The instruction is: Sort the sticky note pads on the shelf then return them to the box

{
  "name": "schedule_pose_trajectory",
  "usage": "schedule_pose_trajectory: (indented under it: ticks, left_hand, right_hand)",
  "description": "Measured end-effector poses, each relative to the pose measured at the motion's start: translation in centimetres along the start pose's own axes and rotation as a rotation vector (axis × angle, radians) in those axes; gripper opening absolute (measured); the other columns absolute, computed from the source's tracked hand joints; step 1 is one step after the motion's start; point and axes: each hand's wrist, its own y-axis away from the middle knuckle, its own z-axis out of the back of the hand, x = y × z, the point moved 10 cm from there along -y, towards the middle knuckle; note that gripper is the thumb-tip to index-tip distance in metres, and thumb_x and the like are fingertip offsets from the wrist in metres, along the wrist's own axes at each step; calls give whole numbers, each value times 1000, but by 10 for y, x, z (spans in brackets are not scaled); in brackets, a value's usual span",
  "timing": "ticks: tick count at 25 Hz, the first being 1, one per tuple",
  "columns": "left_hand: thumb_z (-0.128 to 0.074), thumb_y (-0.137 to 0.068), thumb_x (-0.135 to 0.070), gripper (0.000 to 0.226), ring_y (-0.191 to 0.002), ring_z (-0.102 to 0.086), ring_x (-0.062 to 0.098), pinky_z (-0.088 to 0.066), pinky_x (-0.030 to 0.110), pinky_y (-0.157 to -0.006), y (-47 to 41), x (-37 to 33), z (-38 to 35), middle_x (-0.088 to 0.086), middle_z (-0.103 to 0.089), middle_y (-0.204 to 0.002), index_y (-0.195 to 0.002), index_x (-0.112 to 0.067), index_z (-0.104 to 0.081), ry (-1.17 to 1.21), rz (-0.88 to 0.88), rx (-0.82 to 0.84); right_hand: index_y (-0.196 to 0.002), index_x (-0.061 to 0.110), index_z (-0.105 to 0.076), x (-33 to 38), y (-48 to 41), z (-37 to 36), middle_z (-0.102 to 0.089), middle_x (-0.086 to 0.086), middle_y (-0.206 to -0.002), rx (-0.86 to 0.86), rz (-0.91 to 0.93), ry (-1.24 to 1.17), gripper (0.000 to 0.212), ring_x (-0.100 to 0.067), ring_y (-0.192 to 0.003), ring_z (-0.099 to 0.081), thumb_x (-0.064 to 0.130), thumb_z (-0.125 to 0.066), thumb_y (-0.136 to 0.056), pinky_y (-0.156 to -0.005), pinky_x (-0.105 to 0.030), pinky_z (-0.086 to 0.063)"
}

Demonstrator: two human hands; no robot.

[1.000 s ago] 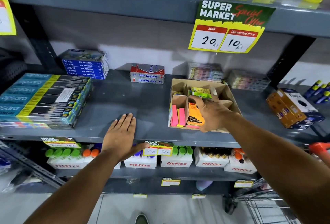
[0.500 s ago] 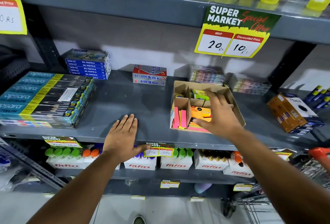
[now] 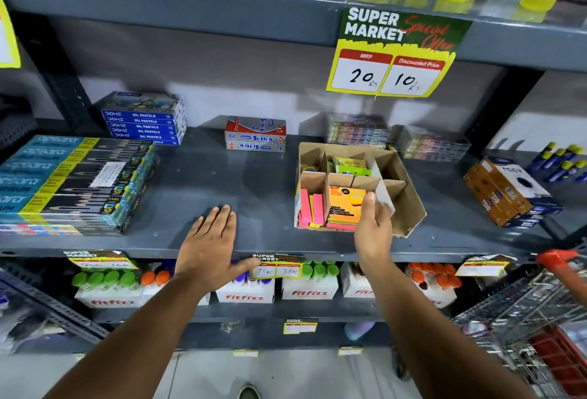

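A brown cardboard box [image 3: 411,208] with dividers stands on the grey shelf [image 3: 247,182]. In its front left slot are upright pink sticky note pads [image 3: 306,208]. An orange pad pack [image 3: 344,204] fills the front middle slot, and green pads [image 3: 351,166] lie in a rear slot. My right hand [image 3: 373,230] is at the box's front edge. Its thumb is against a pale divider and its fingers are hidden behind that divider; no pad shows in it. My left hand [image 3: 209,239] lies flat on the shelf, left of the box, fingers spread.
Pencil boxes [image 3: 73,182] are stacked at the left, with oil pastel boxes [image 3: 146,122] and eraser boxes [image 3: 255,136] at the back. A brown carton [image 3: 508,192] sits to the right. A price sign [image 3: 390,55] hangs above. A wire trolley [image 3: 540,319] stands at the lower right.
My right hand put the orange pad into the box, let it go and drew back to the box's front edge. The left hand stayed flat on the shelf.
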Motion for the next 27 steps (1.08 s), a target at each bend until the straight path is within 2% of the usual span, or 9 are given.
schedule_pose_trajectory:
  ticks: [2, 5, 9, 18, 20, 22, 24, 25, 27]
  left_hand:
    - [-5, -69, -93, 120, -148, 0, 26, -7, 43, -119, 0, -1, -1, 11, -3, -162, -152, -7, -7, -9, -8, 9]
    - [-9, -72, -92, 117, -148, 0, 27, -6, 43, -119, 0, 0, -2, 11, -3, -162, -152, -7, -6, -13, -9, 5]
    - [-10, -72, -92, 117, -148, 0, 27, -5, 43, -119, 0, 0, -2, 11, -3, -162, -153, -7, -6, -11, -10, 0]
    - [-11, -71, -91, 117, -148, -3, 27, -7, 43, -119, 1, -1, 0, 11, -7, -161, -152, -7, -11, 10, -18, -29]
    - [-10, -71, -91, 117, -148, -2, 26, -6, 42, -119, 2, -2, 1, 11, -6, -162, -152, -7, -10, 12, -16, -26]
    - [-9, -70, -92, 118, -148, -1, 25, -4, 42, -119, 1, 0, 3, 10, -5, -162, -152, -7, -8, 19, -6, -26]
    - [-10, -70, -92, 118, -148, 1, 24, -2, 41, -118, 3, -2, 4, 9, -2, -162, -152, -8, -6, 5, -6, -10]
    - [-10, -70, -92, 118, -148, 2, 24, -1, 41, -118, 3, -3, 3, 9, -1, -162, -152, -8, -5, -5, -5, -8]
    - [-10, -69, -93, 118, -148, 4, 24, 1, 40, -118, 3, -2, 5, 9, 2, -162, -152, -8, -3, -5, -5, 7]
  right_hand:
    - [-113, 25, -50, 4, -9, 2, -61, 1, -111, -11, 21, 20, 43, -20, -107, -59, 60, -32, -96, -93, -37, -45]
    - [-111, 24, -50, 11, -14, -2, -60, 1, -107, 0, 3, -4, 42, -17, -97, -56, 58, -29, -97, -84, -31, -42]
    - [-108, 26, -52, 10, -22, -6, -65, -2, -110, 25, -9, -9, 45, -20, -102, -61, 63, -31, -94, -94, -39, -48]
    - [-122, 21, -55, 9, -22, -8, -66, -3, -115, 87, 0, -4, 59, -21, -106, -62, 66, -33, -92, -97, -41, -47]
    - [-125, 23, -52, 10, -14, -5, -63, 1, -115, 89, 30, 4, 58, -18, -105, -60, 65, -31, -92, -95, -37, -45]
    - [-120, 26, -50, 10, -7, -4, -60, 2, -116, 115, 57, 27, 48, -17, -106, -56, 61, -29, -95, -94, -34, -42]
    - [-125, 21, -51, 10, 2, -3, -61, 1, -119, 154, 92, 56, 54, -19, -113, -56, 60, -29, -95, -98, -35, -41]
    - [-129, 20, -51, 12, 4, 1, -63, 3, -118, 147, 127, 66, 55, -18, -114, -57, 58, -29, -96, -97, -33, -42]
    - [-126, 20, -53, 29, 21, 13, -62, 15, -110, 116, 228, 46, 45, -5, -108, -57, 50, -33, -99, -88, -20, -40]
